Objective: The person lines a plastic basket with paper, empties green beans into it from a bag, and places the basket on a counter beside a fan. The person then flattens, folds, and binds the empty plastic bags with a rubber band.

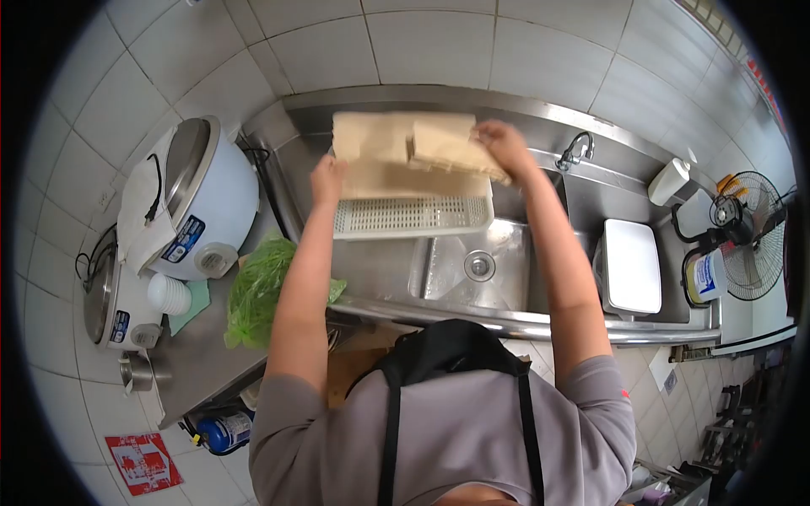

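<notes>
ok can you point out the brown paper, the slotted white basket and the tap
brown paper (380,160): head view, on its broad face
slotted white basket (413,234): head view, on its near rim
tap (570,153): head view, on its metal body

Blurred cardboard hides part of the basket; the left forearm covers part of the green bag; the cooker label is too small to read.

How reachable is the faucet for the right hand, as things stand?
Probably yes: the faucet stands a little to the right of the right hand, with nothing visible between, but that hand should first release the folded brown piece.
</notes>
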{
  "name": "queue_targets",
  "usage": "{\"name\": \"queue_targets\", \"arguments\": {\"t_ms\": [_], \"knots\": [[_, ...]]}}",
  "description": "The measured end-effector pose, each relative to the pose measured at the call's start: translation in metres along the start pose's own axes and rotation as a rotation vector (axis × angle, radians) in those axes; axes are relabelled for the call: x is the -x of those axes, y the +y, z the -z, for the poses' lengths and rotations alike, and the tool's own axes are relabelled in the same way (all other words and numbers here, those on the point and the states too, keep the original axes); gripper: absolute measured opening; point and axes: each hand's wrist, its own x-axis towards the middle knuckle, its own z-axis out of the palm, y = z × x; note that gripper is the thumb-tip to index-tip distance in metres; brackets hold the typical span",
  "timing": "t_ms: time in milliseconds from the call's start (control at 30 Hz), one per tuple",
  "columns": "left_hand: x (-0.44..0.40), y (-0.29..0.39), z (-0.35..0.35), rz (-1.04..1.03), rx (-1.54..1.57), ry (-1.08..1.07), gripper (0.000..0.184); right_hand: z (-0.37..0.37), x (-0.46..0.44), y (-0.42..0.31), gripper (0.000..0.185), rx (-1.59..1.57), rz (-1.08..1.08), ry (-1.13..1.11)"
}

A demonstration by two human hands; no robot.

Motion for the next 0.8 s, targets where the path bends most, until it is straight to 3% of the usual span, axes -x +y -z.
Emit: {"name": "queue_targets", "arguments": {"t_ms": [133, 233, 267, 333, 367, 467, 567, 667, 767, 800], "knots": [[0.001, -0.046, -0.038, 0.104, -0.35, -0.229, 0.014, -0.06, -0.012, 0.058, 0.035, 0.466, -0.105, -0.269], [-0.001, -0.068, -0.053, 0.139, -0.511, -0.365, 0.017, -0.09, -0.007, 0.065, 0.032, 0.733, -0.17, -0.611], [-0.002, -0.072, -0.055, 0.146, -0.444, -0.32, 0.02, -0.095, -0.008, 0.065, 0.032, 0.829, -0.17, -0.735], [-0.002, -0.068, -0.051, 0.161, -0.313, -0.234, 0.026, -0.102, -0.013, 0.079, 0.032, 0.745, -0.005, -0.674], [-0.003, -0.07, -0.051, 0.271, -0.052, -0.254, 0.028, -0.105, -0.015, 0.085, 0.032, 0.703, 0.078, -0.641], [-0.008, -0.063, -0.04, 0.648, 0.679, -0.332, 0.031, -0.118, -0.036, 0.067, 0.033, 0.184, 0.082, -0.643], [-0.016, -0.068, -0.036, 0.95, 0.939, -0.571, 0.029, -0.146, -0.047, 0.044, 0.031, -0.138, -0.026, -0.598], [-0.009, -0.11, -0.056, 0.368, 0.021, -0.394, 0.034, -0.168, -0.053, 0.042, 0.027, 0.296, 0.069, -0.606], [0.01, -0.047, -0.051, -0.342, -0.782, -0.323, 0.045, -0.153, -0.064, 0.043, 0.041, 0.572, -0.328, -0.681], [0.014, -0.063, -0.059, -0.416, -0.737, -0.64, 0.07, -0.152, -0.075, 0.064, 0.045, 0.768, -0.337, -0.808]]}}
